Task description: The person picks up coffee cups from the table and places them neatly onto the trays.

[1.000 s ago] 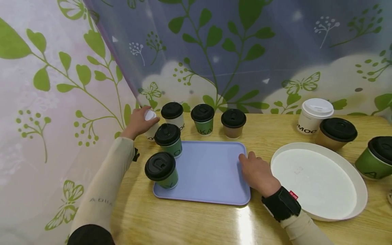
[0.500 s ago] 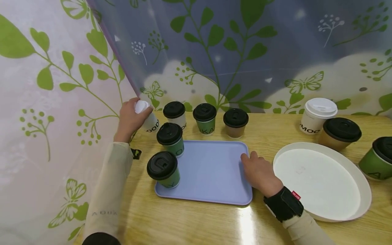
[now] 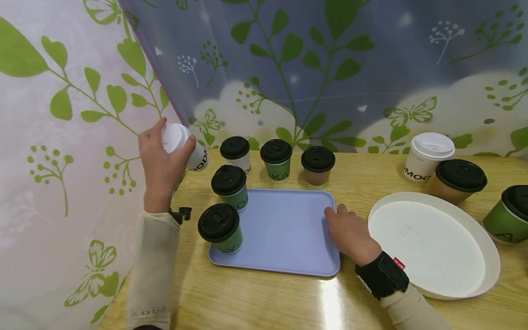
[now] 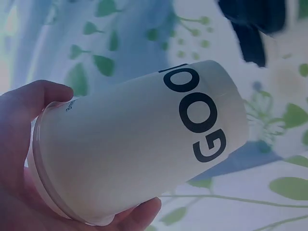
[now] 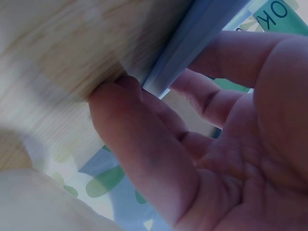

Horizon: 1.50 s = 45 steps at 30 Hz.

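My left hand (image 3: 158, 165) grips a white paper coffee cup (image 3: 199, 158) by its white lid, at the far left near the patterned wall. In the left wrist view, the cup (image 4: 139, 139) lies tilted with black lettering on its side, my thumb and fingers curled round the lid end. My right hand (image 3: 350, 234) holds the right edge of a blue-lilac tray (image 3: 284, 233). The tray's edge (image 5: 192, 48) runs between my fingers in the right wrist view. Two green cups with black lids, one nearer (image 3: 220, 228) and one farther (image 3: 229, 187), stand along the tray's left side.
Behind the tray stand a white cup (image 3: 236, 153), a green cup (image 3: 276, 159) and a brown cup (image 3: 317, 165), all black-lidded. To the right lies a round white tray (image 3: 429, 247), with a white-lidded cup (image 3: 429, 156), a brown cup (image 3: 458, 181) and a green cup (image 3: 509, 213) beyond it.
My left hand has lifted the white cup off the table and drawn it left and toward me, tilting it. The right hand stays at the tray's edge.
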Motion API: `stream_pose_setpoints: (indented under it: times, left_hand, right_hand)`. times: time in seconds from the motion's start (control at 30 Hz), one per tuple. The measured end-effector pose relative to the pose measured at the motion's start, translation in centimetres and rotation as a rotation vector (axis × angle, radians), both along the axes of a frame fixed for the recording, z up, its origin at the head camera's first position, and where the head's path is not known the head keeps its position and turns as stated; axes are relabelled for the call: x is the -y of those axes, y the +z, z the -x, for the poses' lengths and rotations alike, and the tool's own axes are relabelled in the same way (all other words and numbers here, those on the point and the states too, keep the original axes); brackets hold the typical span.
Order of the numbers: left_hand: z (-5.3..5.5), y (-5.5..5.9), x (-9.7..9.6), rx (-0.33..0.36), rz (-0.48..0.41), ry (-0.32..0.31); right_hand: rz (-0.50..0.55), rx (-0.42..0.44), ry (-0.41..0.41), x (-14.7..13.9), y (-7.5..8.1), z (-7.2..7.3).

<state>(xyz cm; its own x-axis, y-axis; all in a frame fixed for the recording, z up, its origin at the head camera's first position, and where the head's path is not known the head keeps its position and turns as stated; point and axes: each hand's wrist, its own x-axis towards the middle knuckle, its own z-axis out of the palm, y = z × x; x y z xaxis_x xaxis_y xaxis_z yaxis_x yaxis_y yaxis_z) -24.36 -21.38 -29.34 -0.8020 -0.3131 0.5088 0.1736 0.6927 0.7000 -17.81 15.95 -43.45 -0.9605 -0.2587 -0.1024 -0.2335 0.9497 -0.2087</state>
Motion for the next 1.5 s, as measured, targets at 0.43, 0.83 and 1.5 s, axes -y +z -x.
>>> stream_pose_setpoints:
  times: [0.43,0.83,1.5]
  left_hand:
    - [-5.5,1.4,-3.8,-0.303,-0.006,-0.032]
    - [-7.6,1.6,-7.2,-0.344,0.08,-0.221]
    - [-7.4,-0.4,-10.9,-0.168,0.192,-0.444]
  right_hand:
    - [0.004,-0.007,0.005,0.0,0.1,-0.1]
    - [-0.006,-0.025,0.009,0.0,-0.1,0.0]
    - [-0.017,-0.02,0.02,-0.1,0.2,0.0]
